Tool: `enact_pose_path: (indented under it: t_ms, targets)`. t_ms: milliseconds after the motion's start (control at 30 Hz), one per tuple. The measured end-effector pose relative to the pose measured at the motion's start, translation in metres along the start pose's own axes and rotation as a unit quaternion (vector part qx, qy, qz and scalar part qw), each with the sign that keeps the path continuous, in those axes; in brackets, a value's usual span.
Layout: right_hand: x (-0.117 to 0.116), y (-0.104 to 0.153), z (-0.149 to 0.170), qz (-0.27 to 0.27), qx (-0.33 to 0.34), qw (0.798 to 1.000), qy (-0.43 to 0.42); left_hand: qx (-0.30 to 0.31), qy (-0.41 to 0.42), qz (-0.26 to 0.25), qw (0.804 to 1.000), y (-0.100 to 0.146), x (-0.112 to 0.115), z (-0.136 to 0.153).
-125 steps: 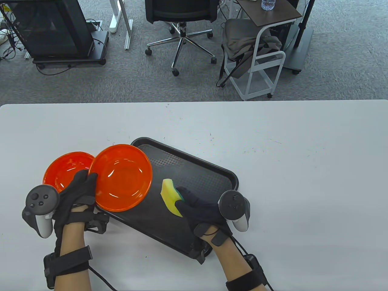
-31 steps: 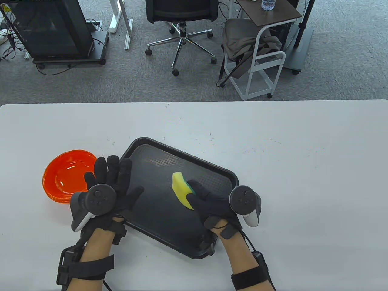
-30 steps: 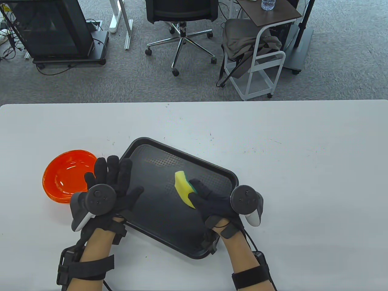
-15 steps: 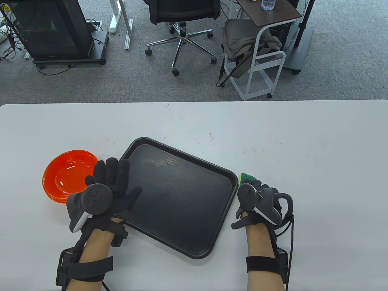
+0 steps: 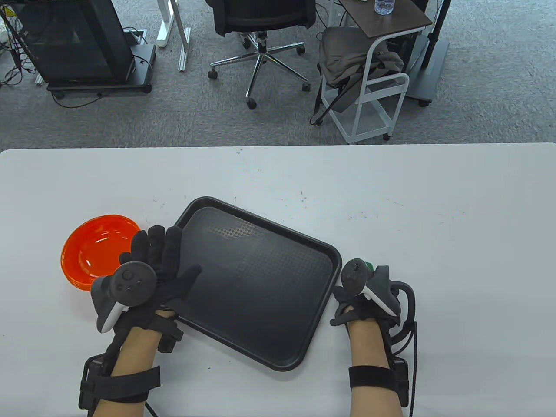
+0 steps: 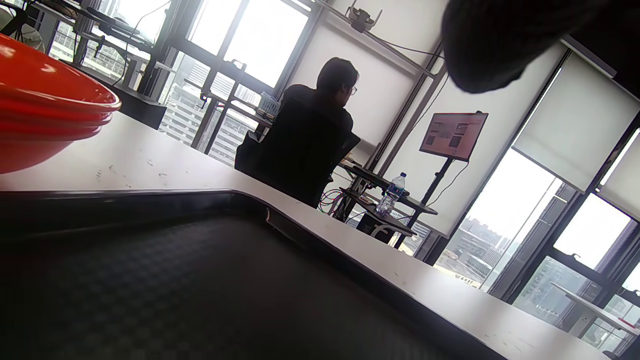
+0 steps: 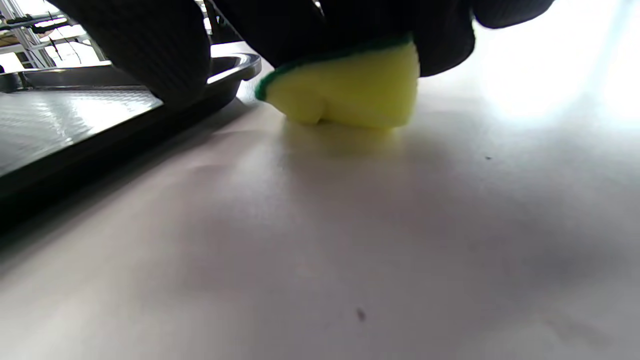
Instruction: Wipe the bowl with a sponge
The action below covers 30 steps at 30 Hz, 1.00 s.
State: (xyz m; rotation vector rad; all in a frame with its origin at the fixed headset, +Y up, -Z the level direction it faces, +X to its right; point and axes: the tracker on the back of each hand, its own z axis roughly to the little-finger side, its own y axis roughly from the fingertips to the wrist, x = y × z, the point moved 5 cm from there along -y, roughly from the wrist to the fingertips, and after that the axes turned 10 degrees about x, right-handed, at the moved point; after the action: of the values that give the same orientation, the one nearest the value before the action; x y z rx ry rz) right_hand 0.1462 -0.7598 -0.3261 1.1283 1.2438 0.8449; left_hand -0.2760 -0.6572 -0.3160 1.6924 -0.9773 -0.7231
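Orange bowls (image 5: 93,254) sit stacked on the table left of the black tray (image 5: 260,282); they also show in the left wrist view (image 6: 45,120). My left hand (image 5: 173,256) is open with fingers spread, over the tray's left edge, and holds nothing. My right hand (image 5: 367,271) is on the table just right of the tray, mostly hidden under its tracker. It holds the yellow-and-green sponge (image 7: 345,90) and presses its yellow side onto the table top. Only a green corner of the sponge (image 5: 369,265) shows from above.
The tray (image 6: 200,290) lies at an angle between my hands, with nothing on it. White table stretches far and right. Beyond the far edge are an office chair (image 5: 260,26) and a white cart (image 5: 373,87) on the floor.
My right hand carried the sponge off the tray to the table at its right and lowered it. My left hand, which held a bowl earlier, stays open and has drifted slightly left.
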Motion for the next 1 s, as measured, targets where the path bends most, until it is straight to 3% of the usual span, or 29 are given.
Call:
enact_pose_path:
  t_ms: [167,400,767,1000]
  targets:
    - [0.02,0.005,-0.015,0.052,0.026,0.998,0.007,0.004,-0.011,0.012,1.0,-0.002,0.007,-0.003]
    - [0.059,0.032,-0.078,0.158,0.149,0.976,-0.014,0.004,-0.015,0.018,1.0,-0.002,0.01,-0.004]
    - [0.054,0.058,-0.161,0.121,0.29,0.949,-0.002,0.004,-0.022,0.025,0.999,-0.001,0.014,-0.005]
    - [0.059,0.07,-0.182,0.152,0.338,0.928,0.027,0.002,-0.014,0.03,0.999,0.0,0.019,-0.008]
